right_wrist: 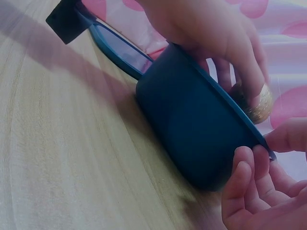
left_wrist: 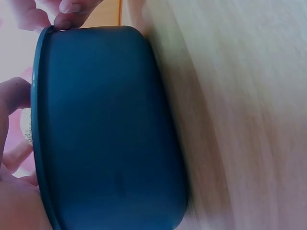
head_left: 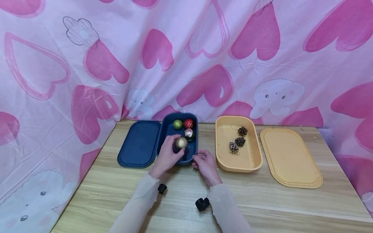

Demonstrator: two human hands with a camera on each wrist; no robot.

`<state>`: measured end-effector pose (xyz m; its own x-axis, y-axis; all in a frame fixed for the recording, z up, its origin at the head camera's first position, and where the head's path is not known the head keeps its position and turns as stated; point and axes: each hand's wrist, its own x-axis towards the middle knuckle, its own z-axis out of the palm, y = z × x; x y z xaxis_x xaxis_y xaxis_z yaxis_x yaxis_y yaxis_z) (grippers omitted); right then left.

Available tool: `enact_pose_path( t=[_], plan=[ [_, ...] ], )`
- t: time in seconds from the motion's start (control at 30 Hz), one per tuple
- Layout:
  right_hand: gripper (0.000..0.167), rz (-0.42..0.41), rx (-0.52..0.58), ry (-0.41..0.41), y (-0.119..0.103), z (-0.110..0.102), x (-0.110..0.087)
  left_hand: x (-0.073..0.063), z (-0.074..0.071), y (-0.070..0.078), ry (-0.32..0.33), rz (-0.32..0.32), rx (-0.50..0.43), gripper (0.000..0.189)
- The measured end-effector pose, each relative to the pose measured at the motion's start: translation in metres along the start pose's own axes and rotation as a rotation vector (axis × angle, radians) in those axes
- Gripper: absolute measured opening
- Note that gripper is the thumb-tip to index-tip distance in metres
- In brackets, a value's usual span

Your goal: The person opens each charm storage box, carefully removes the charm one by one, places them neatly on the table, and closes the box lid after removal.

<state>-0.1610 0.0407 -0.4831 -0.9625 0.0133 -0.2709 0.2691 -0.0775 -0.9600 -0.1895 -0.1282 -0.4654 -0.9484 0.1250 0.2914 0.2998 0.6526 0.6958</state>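
Observation:
My left hand (head_left: 168, 153) holds a gold glitter ball ornament (head_left: 181, 142) between thumb and fingers, over the near part of a dark blue box (head_left: 196, 142). In the right wrist view the gold ball (right_wrist: 261, 104) shows at rim height under the curled fingers. At the box's near right corner, my right hand (head_left: 206, 164) pinches the rim with thumb and fingers on either side of it. Inside the box lie a green glitter ball (head_left: 177, 124), a red ball (head_left: 188, 123) and a shiny pink ball (head_left: 188, 133).
A blue lid (head_left: 138, 144) lies left of the blue box. To the right stands a yellow box (head_left: 222, 158) containing pine cones (head_left: 240, 141), with its yellow lid (head_left: 291, 158) beyond it. A pink heart-print curtain (head_left: 204, 84) hangs behind the wooden table (head_left: 180, 207).

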Motion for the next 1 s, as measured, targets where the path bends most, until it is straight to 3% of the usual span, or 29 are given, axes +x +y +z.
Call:
enact_pose_path(
  t=[0.27,0.47,1.0],
  plan=[
    [0.03,0.003,0.005,0.004,0.0,0.0,0.0,-0.004,-0.009,0.003,0.051,0.078,-0.058,0.06],
    [0.03,0.005,0.012,0.005,0.001,-0.001,0.002,-0.008,-0.015,0.004,0.06,0.1,-0.092,0.06],
    [0.029,0.01,0.0,-0.005,0.0,-0.002,0.001,-0.024,-0.027,0.011,0.07,0.208,-0.042,0.05]
  ],
)
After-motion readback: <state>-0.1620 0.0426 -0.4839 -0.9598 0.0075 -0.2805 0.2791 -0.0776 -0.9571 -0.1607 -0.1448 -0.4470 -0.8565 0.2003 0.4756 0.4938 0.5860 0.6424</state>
